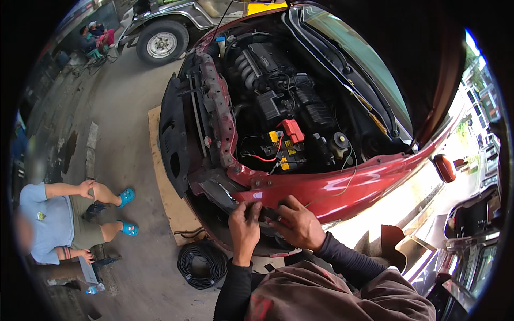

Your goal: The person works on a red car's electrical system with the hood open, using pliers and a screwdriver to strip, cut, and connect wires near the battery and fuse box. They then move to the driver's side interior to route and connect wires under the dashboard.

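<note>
My left hand point(245, 227) and my right hand point(300, 224) are closed on a small dark piece point(267, 213) at the front corner of a red car's fender point(321, 192); its shape is partly hidden by my fingers. Just beyond them is a dark opening with trim point(219, 187) at the front corner. The hood is raised over the engine bay point(267, 75), where a battery with a red cover point(290, 130) and yellow labels shows. A thin loose wire point(350, 170) runs down over the fender near my right hand.
A seated person in blue clogs point(51, 219) is at the left, with a bottle point(93, 289) nearby. Coiled black cable point(191, 267) and a wooden board point(159, 155) lie on the ground. Two people point(93, 37) sit farther back beside a vehicle's wheel point(160, 45). Another vehicle point(482, 257) stands right.
</note>
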A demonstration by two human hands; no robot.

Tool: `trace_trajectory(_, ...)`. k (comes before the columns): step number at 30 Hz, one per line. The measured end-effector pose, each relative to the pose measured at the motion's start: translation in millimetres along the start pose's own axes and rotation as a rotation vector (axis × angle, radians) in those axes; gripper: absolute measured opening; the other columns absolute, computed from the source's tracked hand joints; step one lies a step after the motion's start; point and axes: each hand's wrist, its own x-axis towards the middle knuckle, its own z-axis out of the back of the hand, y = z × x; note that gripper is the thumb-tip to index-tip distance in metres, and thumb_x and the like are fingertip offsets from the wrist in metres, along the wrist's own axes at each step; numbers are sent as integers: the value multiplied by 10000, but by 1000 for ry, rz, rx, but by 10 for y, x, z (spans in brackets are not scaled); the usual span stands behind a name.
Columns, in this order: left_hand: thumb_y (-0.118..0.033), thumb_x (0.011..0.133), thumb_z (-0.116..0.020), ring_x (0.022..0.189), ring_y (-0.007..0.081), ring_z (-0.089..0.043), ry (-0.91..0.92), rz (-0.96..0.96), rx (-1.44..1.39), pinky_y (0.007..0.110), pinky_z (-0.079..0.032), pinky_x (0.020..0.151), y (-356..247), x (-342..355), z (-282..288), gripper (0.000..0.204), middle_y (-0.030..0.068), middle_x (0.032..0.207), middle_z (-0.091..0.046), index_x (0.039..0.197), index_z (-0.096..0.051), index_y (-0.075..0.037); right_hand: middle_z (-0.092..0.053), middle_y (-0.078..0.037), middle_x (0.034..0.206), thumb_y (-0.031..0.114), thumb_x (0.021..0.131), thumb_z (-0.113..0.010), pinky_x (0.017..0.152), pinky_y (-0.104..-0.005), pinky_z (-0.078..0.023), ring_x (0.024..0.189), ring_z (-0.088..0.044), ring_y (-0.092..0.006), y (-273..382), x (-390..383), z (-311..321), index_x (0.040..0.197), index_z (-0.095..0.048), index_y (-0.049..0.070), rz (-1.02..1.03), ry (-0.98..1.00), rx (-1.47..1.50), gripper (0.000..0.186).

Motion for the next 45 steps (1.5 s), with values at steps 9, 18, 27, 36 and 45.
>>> trace_trajectory(9, -129, 979, -654, 985, 261, -728, -64, -175, 351, 328, -557, 898, 494, 1772, -697, 276, 115, 1068, -764, 1213, -710, 7, -675, -167, 984, 144, 873, -785, 779, -386, -549, 858, -698, -327, -1516, 715, 761, 1052, -723, -22, -420, -44, 266, 252)
trace_trajectory(18, -84, 911, -702, 893, 345, -730, 573, -192, 688, 430, -548, 785, 829, 2671, -417, 173, 190, 920, -744, 1055, -744, 4, -687, -193, 985, 180, 860, -804, 810, -402, -547, 888, -697, -325, -1492, 916, 171, 1075, -726, -33, -501, -65, 444, 312)
trace_trajectory(27, -33, 985, -705, 753, 99, -667, 619, 159, 62, 264, -562, 692, 307, 2408, -546, 242, 27, 868, -690, 1225, -696, -3, -698, -227, 977, 239, 836, -783, 836, -488, -542, 945, -682, -415, -1470, 1264, -346, 984, -739, -8, -608, -157, 64, 291)
trace_trajectory(36, -67, 998, -686, 745, 127, -734, 544, 166, 29, 272, -587, 644, 226, 2219, -581, 360, 85, 939, -712, 1344, -612, -1, -687, -162, 969, 203, 809, -817, 793, -427, -547, 899, -701, -355, -1412, 1308, -575, 1034, -771, -9, -611, -453, 65, 312)
trace_trajectory(45, -161, 1004, -708, 755, 144, -709, 506, 48, 198, 292, -547, 678, 294, 2173, -658, 228, 97, 848, -737, 1106, -737, 41, -690, -136, 973, 157, 808, -823, 797, -395, -543, 889, -696, -319, -1351, 1231, -518, 1020, -768, -24, -572, -460, 144, 284)
